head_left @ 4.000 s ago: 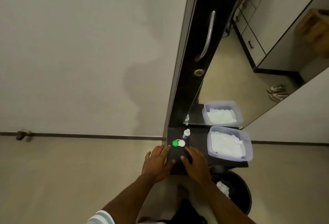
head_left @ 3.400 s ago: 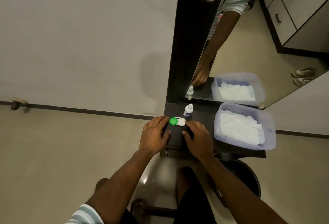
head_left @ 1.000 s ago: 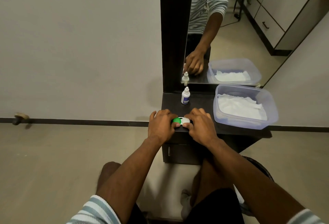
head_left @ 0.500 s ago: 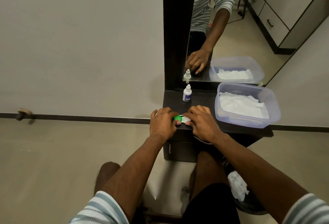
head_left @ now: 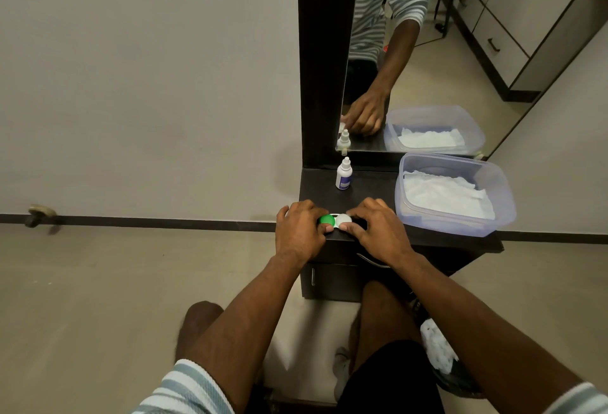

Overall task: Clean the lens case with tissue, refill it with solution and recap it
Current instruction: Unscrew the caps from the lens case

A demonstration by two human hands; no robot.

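Note:
The lens case (head_left: 335,220), with one green cap and one white cap, lies at the front edge of the dark dresser top (head_left: 371,190). My left hand (head_left: 301,232) grips its green-capped side with thumb and fingers. My right hand (head_left: 378,231) grips the white-capped side the same way. Both caps are on. A small white solution bottle (head_left: 343,174) with a blue label stands upright behind the case, near the mirror. A clear plastic box (head_left: 496,196) holding white tissues (head_left: 444,195) sits to the right on the dresser.
A mirror (head_left: 427,52) stands behind the dresser and repeats the bottle, box and my arm. Below right, partly hidden by my forearm, a dark bin holds crumpled white tissue (head_left: 437,348). The wall runs along the left; my knees are under the dresser front.
My view has dropped and come nearer the dresser. Both hands went from resting flat on its top to closing on the two ends of the lens case at the front edge.

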